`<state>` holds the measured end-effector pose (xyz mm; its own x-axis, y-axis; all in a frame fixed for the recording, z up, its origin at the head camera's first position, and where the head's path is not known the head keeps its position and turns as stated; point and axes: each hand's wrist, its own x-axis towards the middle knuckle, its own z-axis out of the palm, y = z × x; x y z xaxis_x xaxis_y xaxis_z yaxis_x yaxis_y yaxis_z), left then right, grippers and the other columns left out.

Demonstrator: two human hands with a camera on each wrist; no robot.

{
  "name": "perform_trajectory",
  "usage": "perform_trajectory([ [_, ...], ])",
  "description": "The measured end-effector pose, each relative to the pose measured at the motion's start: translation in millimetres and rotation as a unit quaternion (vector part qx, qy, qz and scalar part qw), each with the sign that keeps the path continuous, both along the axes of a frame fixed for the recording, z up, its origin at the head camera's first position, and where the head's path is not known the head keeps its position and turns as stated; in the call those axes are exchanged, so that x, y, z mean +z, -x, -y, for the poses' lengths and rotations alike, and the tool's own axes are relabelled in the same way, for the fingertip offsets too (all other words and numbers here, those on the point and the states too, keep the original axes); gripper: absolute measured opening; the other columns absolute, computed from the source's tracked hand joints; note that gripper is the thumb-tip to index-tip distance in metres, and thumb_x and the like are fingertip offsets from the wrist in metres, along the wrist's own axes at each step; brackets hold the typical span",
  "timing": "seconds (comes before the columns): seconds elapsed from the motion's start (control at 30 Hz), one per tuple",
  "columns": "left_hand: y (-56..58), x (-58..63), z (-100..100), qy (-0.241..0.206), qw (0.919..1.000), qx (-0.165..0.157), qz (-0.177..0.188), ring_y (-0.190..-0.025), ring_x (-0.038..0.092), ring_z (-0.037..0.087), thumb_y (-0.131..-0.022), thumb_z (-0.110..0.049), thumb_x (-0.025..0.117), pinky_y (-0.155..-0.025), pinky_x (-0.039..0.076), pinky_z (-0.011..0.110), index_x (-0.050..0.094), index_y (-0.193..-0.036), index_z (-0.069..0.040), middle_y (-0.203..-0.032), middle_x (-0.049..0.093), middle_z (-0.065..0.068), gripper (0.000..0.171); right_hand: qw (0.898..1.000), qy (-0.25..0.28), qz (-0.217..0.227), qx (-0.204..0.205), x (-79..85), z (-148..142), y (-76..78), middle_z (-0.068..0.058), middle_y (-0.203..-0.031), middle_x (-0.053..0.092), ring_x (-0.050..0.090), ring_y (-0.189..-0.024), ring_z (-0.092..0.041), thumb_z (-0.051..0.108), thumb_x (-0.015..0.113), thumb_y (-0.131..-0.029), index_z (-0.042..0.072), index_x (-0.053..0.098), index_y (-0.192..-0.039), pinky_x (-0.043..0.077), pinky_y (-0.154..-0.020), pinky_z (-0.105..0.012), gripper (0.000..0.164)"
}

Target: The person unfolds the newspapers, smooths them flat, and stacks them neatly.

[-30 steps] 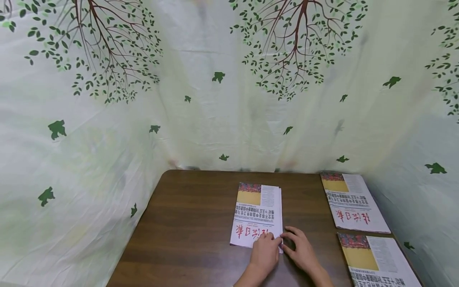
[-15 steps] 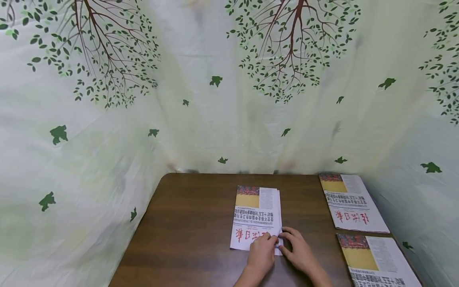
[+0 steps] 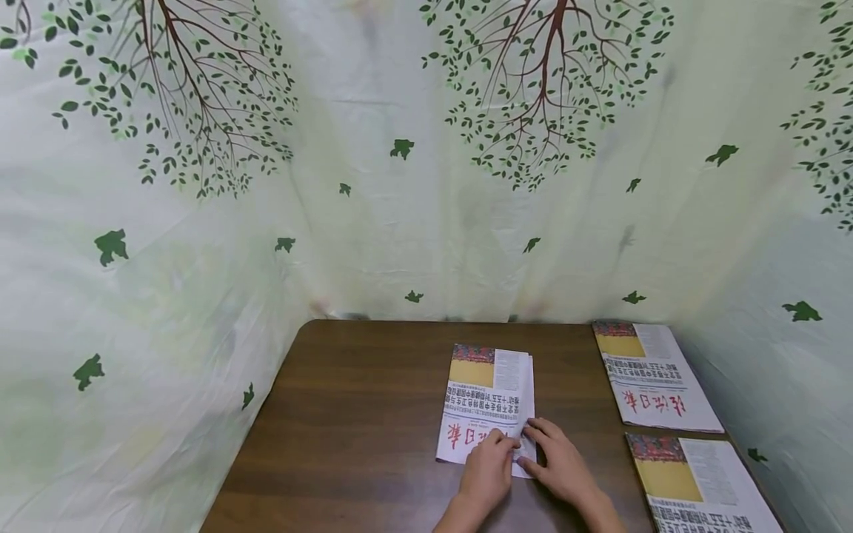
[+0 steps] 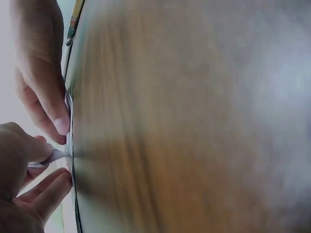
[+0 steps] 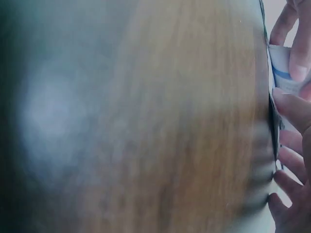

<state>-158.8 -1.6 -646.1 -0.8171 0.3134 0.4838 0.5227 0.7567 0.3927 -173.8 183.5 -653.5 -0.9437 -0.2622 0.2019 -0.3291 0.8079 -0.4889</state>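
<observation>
A folded newspaper (image 3: 472, 403) with a red title lies on the brown table (image 3: 373, 400). My left hand (image 3: 486, 468) is at its near right part; in the left wrist view its thumb and finger pinch a raised flap of paper (image 4: 56, 156). The right hand (image 3: 561, 463) is just to the right, thumb and index finger apart at the newspaper's right edge. In the right wrist view the right hand's fingers (image 5: 291, 145) spread low at the table while its thumb tip meets the paper edge. The hands hide part of the title and the near right corner.
Two more folded newspapers lie along the table's right side, an upper one (image 3: 649, 377) and a lower one (image 3: 706, 481), which the frame cuts off. A pale cloth (image 3: 466, 244) printed with trees and leaves hangs behind and at both sides.
The newspaper has shifted slightly right in the last half second, and more of its right strip shows between the hands. Both hands stay almost in place.
</observation>
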Motion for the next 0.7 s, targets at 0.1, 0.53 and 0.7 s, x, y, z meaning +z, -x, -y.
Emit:
perform_trajectory([
  [0.1, 1.1, -0.1, 4, -0.031, 0.9994, -0.010, 0.012, -0.071, 0.062, 0.007, -0.083, -0.004, 0.079, -0.063, 0.051, 0.019, 0.077, -0.099, -0.014, -0.089, 0.062, -0.003, 0.019, 1.000, -0.002, 0.007, 0.006, 0.4, -2, -0.1, -0.011, -0.142, 0.062, 0.054, -0.136, -0.034, 0.035, 0.085, -0.082, 0.009, 0.070, -0.129, 0.046, -0.110, -0.054, 0.056],
  [0.53, 6.0, -7.7, 22, -0.083, 0.9948, -0.046, 0.038, -0.082, 0.062, 0.005, -0.079, -0.007, 0.085, -0.073, 0.049, 0.013, 0.076, -0.107, -0.010, -0.099, 0.068, -0.001, 0.031, 0.999, -0.016, 0.019, 0.029, 1.0, -5, -2.0, -0.011, -0.148, 0.057, 0.050, -0.141, -0.035, 0.034, 0.079, -0.088, 0.011, 0.066, -0.137, 0.044, -0.112, -0.056, 0.056],
  [0.7, 6.7, -8.0, 27, -0.089, 0.9933, -0.060, 0.043, -0.098, 0.067, 0.012, -0.078, -0.006, 0.084, -0.087, 0.054, 0.023, 0.073, -0.120, -0.009, -0.109, 0.070, 0.001, 0.044, 0.999, -0.017, 0.033, 0.027, -0.5, -5, -3.4, -0.010, -0.150, 0.056, 0.049, -0.142, -0.035, 0.053, 0.077, -0.086, 0.010, 0.063, -0.141, 0.042, -0.113, -0.056, 0.071],
])
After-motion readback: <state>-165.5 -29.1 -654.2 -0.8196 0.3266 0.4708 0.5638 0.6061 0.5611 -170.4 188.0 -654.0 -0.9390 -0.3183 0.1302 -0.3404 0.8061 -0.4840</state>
